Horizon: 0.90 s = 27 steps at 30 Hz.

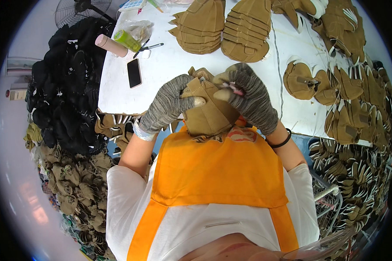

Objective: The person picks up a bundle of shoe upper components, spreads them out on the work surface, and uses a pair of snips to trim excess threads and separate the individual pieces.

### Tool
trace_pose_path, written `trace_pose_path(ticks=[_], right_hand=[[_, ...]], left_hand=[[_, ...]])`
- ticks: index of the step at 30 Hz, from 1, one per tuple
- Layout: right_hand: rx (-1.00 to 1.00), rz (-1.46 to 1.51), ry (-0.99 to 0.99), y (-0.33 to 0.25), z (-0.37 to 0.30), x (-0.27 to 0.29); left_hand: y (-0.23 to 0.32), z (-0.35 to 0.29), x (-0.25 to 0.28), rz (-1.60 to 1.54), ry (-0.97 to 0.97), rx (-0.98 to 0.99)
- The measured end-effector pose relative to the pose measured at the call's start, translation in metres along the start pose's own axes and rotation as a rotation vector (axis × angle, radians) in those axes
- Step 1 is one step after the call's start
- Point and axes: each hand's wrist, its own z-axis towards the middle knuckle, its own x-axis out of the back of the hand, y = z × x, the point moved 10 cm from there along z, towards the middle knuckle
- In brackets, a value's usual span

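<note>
While a bright orange cloth apron (217,174) covers the person's front, a brown, stitched, curved fabric piece (207,115) is held at its far side, by the middle of the near edge of the white flat-topped table (117,93). The left hand (167,102), in a grey striped knit glove, grips the piece's left side; the right hand (250,95), gloved alike, pinches its upper right part with bent fingers. Toward the left edge lies a black rectangular phone (134,72); beyond it are a pale pink cylindrical bottle (112,45) and a green bottle (127,40). Two overlapping stacks of brown fabric pieces (200,28) lie near the far edge.
</note>
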Motion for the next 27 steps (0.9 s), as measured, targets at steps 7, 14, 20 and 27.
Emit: trace_pose_path(ticks=[7, 14, 20, 27], right_hand=[[-0.075, -0.087, -0.139, 0.012, 0.002, -0.023], [-0.135, 0.060, -0.136, -0.001, 0.006, -0.022], [-0.136, -0.116, -0.187, 0.022, -0.004, -0.030], [-0.192, 0.032, -0.154, 0.003, -0.002, -0.031]], left_hand=[[0.000, 0.003, -0.009, 0.060, -0.034, -0.042], [0.002, 0.003, -0.007, 0.095, 0.013, -0.107], [-0.003, 0.003, -0.005, 0.153, 0.027, -0.115], [0.007, 0.001, -0.011, 0.047, -0.017, -0.158]])
